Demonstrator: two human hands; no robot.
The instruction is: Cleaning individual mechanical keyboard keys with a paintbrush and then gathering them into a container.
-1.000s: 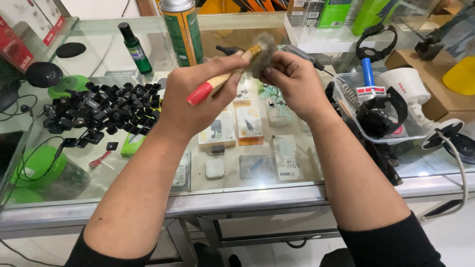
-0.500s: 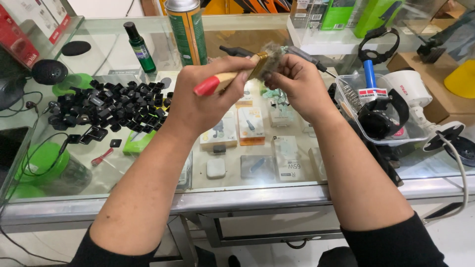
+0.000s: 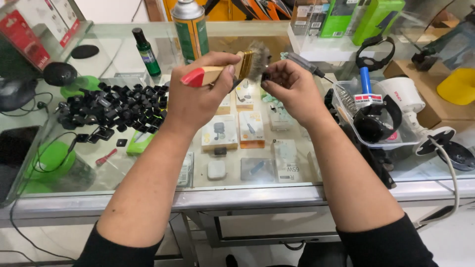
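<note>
My left hand (image 3: 198,96) is closed around a paintbrush (image 3: 225,71), fingers wrapped over the pale wooden handle just behind the brass-coloured ferrule, with the red handle tip projecting outward past the knuckles on the far side of the grip from the bristles. My right hand (image 3: 292,89) pinches a small dark part (image 3: 265,77) between thumb and fingertips; the pinch is narrow and the part is mostly hidden, so I cannot tell its exact shape. The bristle tuft sits directly against that part, between the two grips, and both hands are raised clear of the glass counter (image 3: 148,163). I judge the brush to be light, stiff along the handle and soft at the bristles, so the hold belongs on the wood near the ferrule, where it now is, for control of the tip. I judge the dark part to be light, hard and easily dropped; a fingertip pinch at its edges suits it, leaving the face open to the bristles. Below and outward of the left grip lies a heap of black keycaps (image 3: 118,106). Beyond it stand a spray can (image 3: 190,29) and a small green bottle (image 3: 147,52). Outward of the right grip sits a clear tray (image 3: 346,106) holding a black watch (image 3: 378,121).
</note>
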